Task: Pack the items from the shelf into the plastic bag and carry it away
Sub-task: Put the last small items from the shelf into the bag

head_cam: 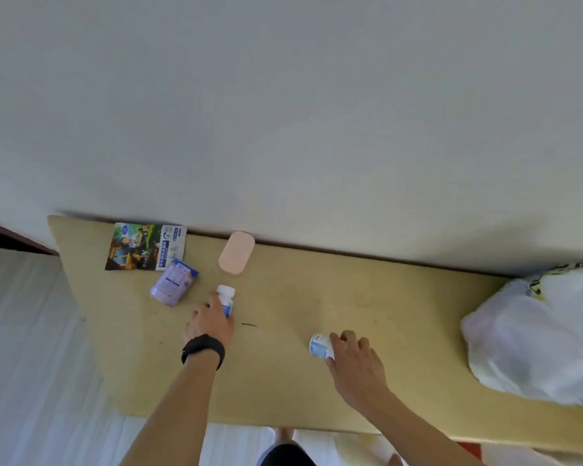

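Note:
On the tan shelf [317,297], my left hand [209,322], with a black band on its wrist, grips a white bottle with a blue label [226,299] that stands upright. My right hand [354,358] grips a second small white and blue bottle [319,345], tipped on its side. A pale purple packet [174,285] lies left of the left hand. A flat colourful packet [145,246] and a pink oval case [236,252] lie by the wall. The white plastic bag [535,334] sits at the shelf's right end, well to the right of both hands.
A white wall [283,112] runs along the shelf's far edge. Pale floor [31,348] lies to the left and below the shelf's near edge. My feet [283,435] show beneath the near edge.

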### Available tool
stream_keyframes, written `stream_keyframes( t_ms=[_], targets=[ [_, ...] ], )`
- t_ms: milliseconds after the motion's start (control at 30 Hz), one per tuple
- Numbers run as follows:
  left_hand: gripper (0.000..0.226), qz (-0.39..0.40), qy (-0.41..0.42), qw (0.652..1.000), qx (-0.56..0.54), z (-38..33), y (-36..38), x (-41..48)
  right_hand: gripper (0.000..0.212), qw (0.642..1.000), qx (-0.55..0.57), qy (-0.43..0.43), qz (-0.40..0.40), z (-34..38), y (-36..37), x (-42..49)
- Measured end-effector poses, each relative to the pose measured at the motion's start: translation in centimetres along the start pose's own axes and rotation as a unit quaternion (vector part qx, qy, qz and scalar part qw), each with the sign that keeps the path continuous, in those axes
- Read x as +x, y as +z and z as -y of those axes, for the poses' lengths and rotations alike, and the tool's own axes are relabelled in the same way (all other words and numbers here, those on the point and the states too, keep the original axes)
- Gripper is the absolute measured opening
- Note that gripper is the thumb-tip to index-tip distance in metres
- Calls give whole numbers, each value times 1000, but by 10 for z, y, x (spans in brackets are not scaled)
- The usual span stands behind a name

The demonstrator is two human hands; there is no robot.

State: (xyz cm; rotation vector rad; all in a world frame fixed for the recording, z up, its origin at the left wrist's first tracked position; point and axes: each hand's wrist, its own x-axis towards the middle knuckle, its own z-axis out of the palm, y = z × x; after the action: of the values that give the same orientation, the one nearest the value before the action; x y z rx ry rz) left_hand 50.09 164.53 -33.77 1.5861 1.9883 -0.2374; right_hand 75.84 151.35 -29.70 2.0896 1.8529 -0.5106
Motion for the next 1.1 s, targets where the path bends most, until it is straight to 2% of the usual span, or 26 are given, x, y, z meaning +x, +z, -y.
stream_keyframes(
  t_ms=[133, 300, 433, 533, 700, 767, 833, 900, 967, 1033, 1100],
  targets=[
    [48, 23, -31, 990, -135, -18, 14, -28, 38, 997, 79, 10, 13, -14, -18, -1],
    [53, 32, 37, 951, -305, -86, 18, -98, 43, 967, 252, 20, -25, -68, -54, -38],
    [48, 20, 90, 919, -383, -173, 16, -161, 32, 904, 413, 51, -102, -137, -93, -87],
    [44, 18, 110, 895, -432, -249, 20, -205, 19, 851, 486, 62, -188, -204, -122, -126],
    [22, 84, 164, 826, -532, -376, 24, -281, 24, 731, 583, 70, -348, -326, -179, -201],
    [26, 108, 189, 804, -553, -417, 17, -312, 25, 703, 579, 84, -404, -373, -193, -224],
    [32, 125, 218, 788, -562, -450, 7, -335, 26, 724, 534, 115, -421, -419, -198, -230],
    [30, 144, 254, 789, -541, -476, 1, -350, 30, 789, 454, 149, -387, -461, -194, -217],
    [32, 150, 281, 804, -501, -495, 1, -358, 35, 865, 351, 174, -313, -493, -183, -193],
    [35, 137, 292, 832, -451, -510, 4, -363, 36, 933, 240, 163, -214, -508, -170, -164],
    [27, 120, 291, 852, -419, -521, 11, -366, 39, 959, 192, 138, -156, -511, -152, -137]
  ],
)
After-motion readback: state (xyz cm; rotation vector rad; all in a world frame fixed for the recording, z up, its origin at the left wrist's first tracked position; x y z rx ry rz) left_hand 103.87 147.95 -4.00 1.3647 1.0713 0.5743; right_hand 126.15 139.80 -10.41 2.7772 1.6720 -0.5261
